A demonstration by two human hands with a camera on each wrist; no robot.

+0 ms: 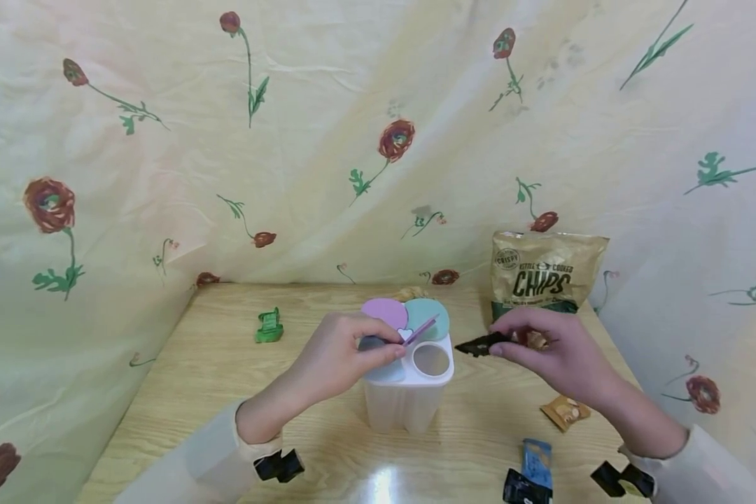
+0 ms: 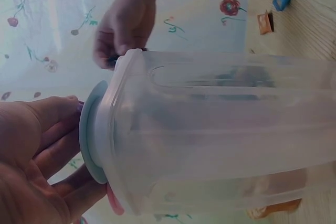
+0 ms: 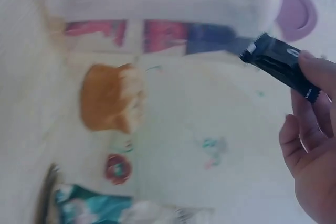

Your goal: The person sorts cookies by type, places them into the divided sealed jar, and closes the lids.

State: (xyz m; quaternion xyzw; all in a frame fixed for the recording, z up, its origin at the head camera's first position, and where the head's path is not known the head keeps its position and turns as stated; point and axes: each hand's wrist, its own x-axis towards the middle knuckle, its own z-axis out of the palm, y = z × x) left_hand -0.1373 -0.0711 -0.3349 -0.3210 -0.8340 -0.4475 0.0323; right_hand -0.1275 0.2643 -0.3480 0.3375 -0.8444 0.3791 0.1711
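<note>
A translucent container (image 1: 406,409) with a white top stands on the table, its round lids purple (image 1: 383,311), teal (image 1: 430,318) and pale blue (image 1: 384,371). One round opening (image 1: 431,360) at its front right is uncovered. My left hand (image 1: 346,350) is over the top, pinching a purple lid (image 1: 421,329) that stands tilted beside that opening. In the left wrist view, its other fingers lie close to the pale blue lid (image 2: 93,129). Just right of the container, my right hand (image 1: 551,350) pinches a small black wrapped packet (image 3: 281,66) between thumb and fingers.
A gold chips bag (image 1: 548,273) stands at the back right. An orange packet (image 1: 565,411), a blue packet (image 1: 537,462) and a black packet (image 1: 526,488) lie at the front right. A green packet (image 1: 269,326) is on the left. A bread-like piece (image 3: 110,98) sits behind the container.
</note>
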